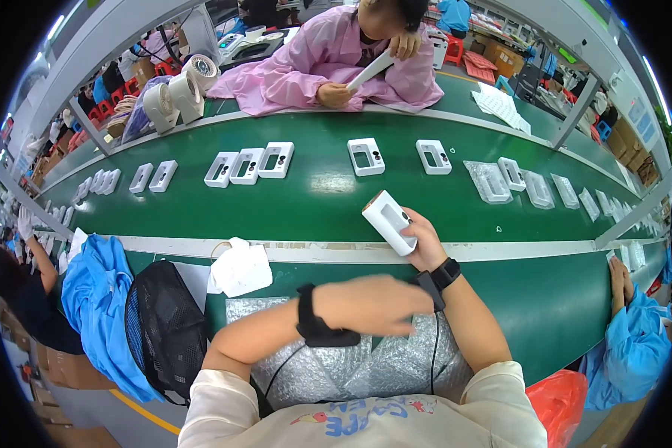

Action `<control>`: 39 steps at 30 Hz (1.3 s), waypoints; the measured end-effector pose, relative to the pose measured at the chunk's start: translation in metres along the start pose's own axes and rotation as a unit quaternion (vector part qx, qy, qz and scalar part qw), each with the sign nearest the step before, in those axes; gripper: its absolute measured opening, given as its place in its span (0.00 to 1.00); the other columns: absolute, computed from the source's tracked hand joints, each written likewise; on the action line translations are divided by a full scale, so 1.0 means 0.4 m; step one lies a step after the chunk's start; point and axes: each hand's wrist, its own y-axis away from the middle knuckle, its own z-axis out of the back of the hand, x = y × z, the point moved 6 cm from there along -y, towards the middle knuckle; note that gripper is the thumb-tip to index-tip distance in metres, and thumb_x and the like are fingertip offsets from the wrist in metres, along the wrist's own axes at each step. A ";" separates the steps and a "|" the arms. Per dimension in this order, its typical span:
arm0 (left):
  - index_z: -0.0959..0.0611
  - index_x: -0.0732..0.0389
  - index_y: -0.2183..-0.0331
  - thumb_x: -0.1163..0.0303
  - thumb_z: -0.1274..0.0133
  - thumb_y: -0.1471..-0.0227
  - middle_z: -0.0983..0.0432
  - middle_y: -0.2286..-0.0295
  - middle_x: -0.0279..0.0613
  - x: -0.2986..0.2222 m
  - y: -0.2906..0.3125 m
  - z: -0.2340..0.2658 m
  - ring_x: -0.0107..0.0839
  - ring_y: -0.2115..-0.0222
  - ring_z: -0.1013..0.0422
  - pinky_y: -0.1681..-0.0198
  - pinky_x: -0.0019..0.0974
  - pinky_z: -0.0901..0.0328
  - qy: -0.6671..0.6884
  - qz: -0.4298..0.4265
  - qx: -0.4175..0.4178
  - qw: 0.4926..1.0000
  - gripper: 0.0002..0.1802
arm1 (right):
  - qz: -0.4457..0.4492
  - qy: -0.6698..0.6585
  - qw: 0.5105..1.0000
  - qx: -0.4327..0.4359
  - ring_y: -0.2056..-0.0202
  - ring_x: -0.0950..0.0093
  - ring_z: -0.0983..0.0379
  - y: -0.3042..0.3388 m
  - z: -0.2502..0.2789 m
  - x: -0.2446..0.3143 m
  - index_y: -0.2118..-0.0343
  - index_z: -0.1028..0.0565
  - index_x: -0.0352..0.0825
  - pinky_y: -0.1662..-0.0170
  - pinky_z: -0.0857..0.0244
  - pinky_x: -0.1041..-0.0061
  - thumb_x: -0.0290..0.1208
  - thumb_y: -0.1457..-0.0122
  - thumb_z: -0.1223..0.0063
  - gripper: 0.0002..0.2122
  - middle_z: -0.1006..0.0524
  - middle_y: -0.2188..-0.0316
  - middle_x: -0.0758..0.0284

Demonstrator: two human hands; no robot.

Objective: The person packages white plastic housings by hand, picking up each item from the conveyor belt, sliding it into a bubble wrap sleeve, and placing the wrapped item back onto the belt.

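Note:
My right hand (425, 240) grips one end of a white plastic housing (385, 222), a rounded block with a long recess and a dark round spot. It is held tilted above the near rail of the green conveyor belt. Across my body reaches my left hand (373, 304), slightly blurred, its fingers stretched toward the right wrist and nothing seen in it. Beneath the left hand, clear bubble-wrap bags (321, 369) lie on the green bench. Black straps with small modules and cables sit on both my wrists.
Along the belt (306, 205) stand several white housings (366, 157), with bubble-wrapped ones (487, 181) on the right. White paper (240, 267), a black mesh bag (168, 328) and blue cloth (101, 299) lie left. Opposite, a co-worker in pink (299, 67) holds a white part (371, 69).

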 end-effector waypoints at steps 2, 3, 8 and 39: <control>0.27 0.61 0.62 0.66 0.48 0.56 0.30 0.65 0.46 -0.017 0.024 0.091 0.44 0.66 0.32 0.63 0.42 0.37 -0.066 0.014 -0.061 0.996 0.17 | 0.004 -0.018 1.000 0.017 0.58 0.69 0.31 -0.008 0.006 -0.007 0.51 0.39 0.26 0.56 0.36 0.72 0.20 0.60 0.61 0.26 0.31 0.59 0.59; 0.28 0.61 0.62 0.65 0.48 0.56 0.29 0.65 0.46 -0.026 0.049 0.135 0.44 0.65 0.32 0.62 0.42 0.37 -0.117 0.029 -0.076 0.990 0.18 | 0.004 -0.027 0.999 0.024 0.58 0.69 0.31 -0.015 0.009 -0.009 0.51 0.39 0.26 0.56 0.36 0.72 0.21 0.60 0.60 0.26 0.31 0.59 0.59; 0.25 0.64 0.64 0.70 0.45 0.59 0.28 0.66 0.47 -0.085 0.212 0.273 0.44 0.65 0.31 0.61 0.38 0.37 -0.221 0.116 -0.176 0.952 0.16 | 0.058 -0.007 0.998 0.013 0.61 0.71 0.31 -0.048 0.002 -0.011 0.52 0.38 0.28 0.61 0.34 0.74 0.24 0.58 0.58 0.25 0.30 0.60 0.62; 0.27 0.65 0.60 0.66 0.41 0.62 0.29 0.72 0.47 -0.010 0.576 -0.051 0.43 0.70 0.32 0.67 0.39 0.37 -0.087 0.385 -0.273 0.877 0.24 | -0.018 0.025 0.999 0.039 0.83 0.80 0.43 -0.028 -0.044 -0.024 0.55 0.38 0.32 0.83 0.50 0.82 0.26 0.54 0.61 0.19 0.34 0.77 0.69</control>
